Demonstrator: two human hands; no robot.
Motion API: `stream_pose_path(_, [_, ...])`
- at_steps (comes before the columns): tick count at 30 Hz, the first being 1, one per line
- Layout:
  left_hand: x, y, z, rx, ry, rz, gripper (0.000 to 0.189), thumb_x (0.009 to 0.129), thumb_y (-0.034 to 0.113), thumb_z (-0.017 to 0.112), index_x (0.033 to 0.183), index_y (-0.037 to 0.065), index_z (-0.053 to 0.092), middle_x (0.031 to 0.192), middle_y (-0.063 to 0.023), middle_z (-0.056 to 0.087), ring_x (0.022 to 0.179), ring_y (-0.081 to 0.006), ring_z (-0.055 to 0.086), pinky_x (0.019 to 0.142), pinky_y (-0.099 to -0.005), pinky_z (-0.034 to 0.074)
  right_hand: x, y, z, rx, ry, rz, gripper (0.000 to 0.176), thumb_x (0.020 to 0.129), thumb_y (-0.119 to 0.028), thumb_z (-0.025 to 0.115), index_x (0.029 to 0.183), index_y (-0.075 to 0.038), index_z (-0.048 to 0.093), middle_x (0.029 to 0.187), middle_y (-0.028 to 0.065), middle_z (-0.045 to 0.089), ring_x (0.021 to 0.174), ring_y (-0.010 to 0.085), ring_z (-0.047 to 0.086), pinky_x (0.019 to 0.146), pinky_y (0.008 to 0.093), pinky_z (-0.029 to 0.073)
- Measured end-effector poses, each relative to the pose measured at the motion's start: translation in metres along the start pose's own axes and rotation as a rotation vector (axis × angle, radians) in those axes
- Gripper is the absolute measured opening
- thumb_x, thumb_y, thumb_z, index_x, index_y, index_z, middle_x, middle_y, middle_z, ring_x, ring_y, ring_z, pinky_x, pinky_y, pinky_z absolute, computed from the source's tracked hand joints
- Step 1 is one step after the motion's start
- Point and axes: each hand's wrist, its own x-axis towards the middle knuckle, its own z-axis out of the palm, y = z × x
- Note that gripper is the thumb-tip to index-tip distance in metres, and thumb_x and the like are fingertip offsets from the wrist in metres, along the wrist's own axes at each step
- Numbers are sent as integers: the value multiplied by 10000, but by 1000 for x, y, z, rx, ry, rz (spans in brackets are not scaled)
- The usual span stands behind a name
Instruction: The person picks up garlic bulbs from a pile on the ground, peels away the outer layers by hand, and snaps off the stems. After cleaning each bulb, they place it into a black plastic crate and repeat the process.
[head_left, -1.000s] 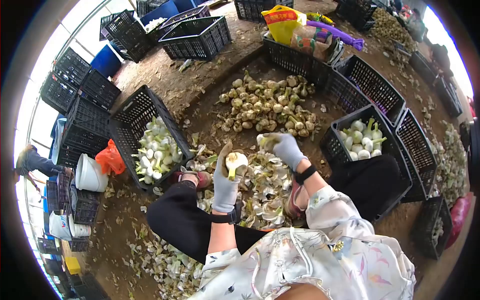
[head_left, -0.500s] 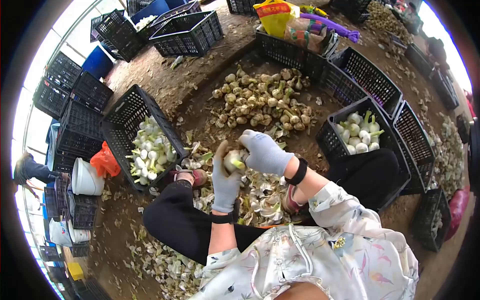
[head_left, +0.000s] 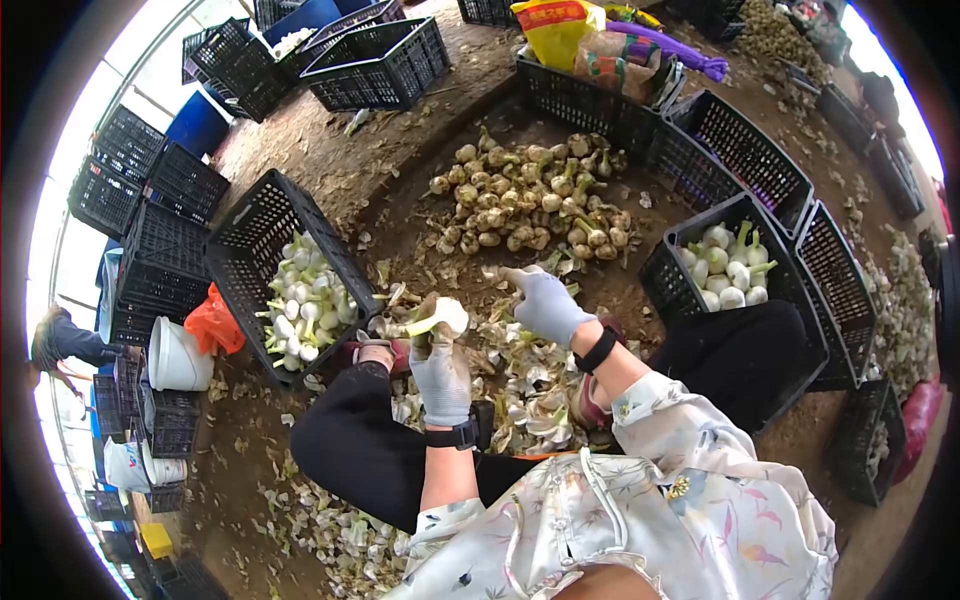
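My left hand (head_left: pixel 440 378), in a grey-white glove with soiled fingertips, holds a peeled white garlic bulb (head_left: pixel 452 315); its green stem points left. My right hand (head_left: pixel 550 308), gloved too, is to the right of the bulb and apart from it. Its index finger stretches out to the left, and a small pale scrap, perhaps garlic skin, shows by the fingertip. The other fingers are partly hidden. Beneath both hands lies a heap of garlic skins (head_left: pixel 530 385). Beyond them, unpeeled garlic bulbs (head_left: pixel 530 200) are piled on the soil.
A black crate (head_left: pixel 245 235) with peeled garlic stands on the left, and another crate (head_left: pixel 665 275) with peeled bulbs at the right knee. More black crates (head_left: pixel 745 150) line the right and back. A white bucket (head_left: pixel 180 355) and an orange bag (head_left: pixel 215 320) are far left.
The bulb in my left hand has turned, and its stem now points left, with clean white flesh showing. My right hand has come away from it, moving slightly right and down.
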Motion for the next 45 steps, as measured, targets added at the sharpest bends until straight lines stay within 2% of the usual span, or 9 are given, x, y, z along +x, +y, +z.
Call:
stream_pose_path(5, [-4,-8,7,294,71,-18,320,857,17,713,1158,38,608,1215,-59,590,1103,-161,568,965,-320,482,-16,-50,-29,665,-67,-3,495,803,-76,705,1272,9,574,984,153,716,897,191,690,804,292,520])
stream_pose_path(12, [2,-19,-11,913,-116,335,336,809,-88,680,1103,62,616,1150,-52,597,1060,-163,583,965,-299,464,-7,-49,-23,281,-34,-5,324,771,-30,648,1090,24,637,883,173,705,829,270,694,749,328,536])
stream_pose_path(23, [3,-12,-10,-83,-18,-133,303,936,189,634,1216,86,580,1279,-132,577,1187,-273,547,1051,-473,430,13,-22,2,483,114,82,340,798,42,577,1136,4,571,997,157,682,949,245,664,815,337,506])
stream_pose_path(27, [16,-17,-12,-463,-44,-208,306,919,188,635,1217,127,601,1238,-122,613,1168,-286,565,1068,-556,424,17,20,22,461,54,121,290,819,-152,634,1080,-26,641,1037,244,674,1032,383,638,883,402,503])
stream_pose_path(31, [53,-3,-39,-452,188,-150,425,826,288,739,1185,95,622,1230,-162,608,1128,-354,588,1035,-522,478,23,93,59,-194,-690,222,439,859,-272,550,1203,-9,621,1135,270,642,1095,378,621,975,421,472])
stream_pose_path(32, [65,13,-29,-393,101,90,606,794,360,760,1273,54,547,1303,-193,555,1167,-367,571,1064,-514,455,32,109,64,-144,-517,346,451,856,-260,573,1218,7,598,1172,264,629,1111,382,612,978,429,468])
stream_pose_path(37, [93,49,-26,-578,127,16,702,892,459,644,1357,-15,417,1405,-202,471,1366,-324,389,1143,-452,356,120,140,64,-149,100,452,532,812,-217,702,1309,-113,545,1182,218,571,1093,377,584,910,443,493])
stream_pose_path(43, [87,-21,-25,-267,331,-339,294,972,294,580,1075,22,626,1075,-133,643,1104,-229,595,924,-387,518,181,156,88,-456,-188,349,398,802,-145,641,1196,-203,657,1148,162,606,1087,336,598,924,437,488])
stream_pose_path(45, [74,-47,-22,-30,222,-314,393,977,299,575,1316,109,516,1097,-86,612,1065,-206,591,929,-419,497,165,141,82,72,67,367,395,816,-125,689,1207,-167,656,1120,117,643,1067,260,613,913,401,500])
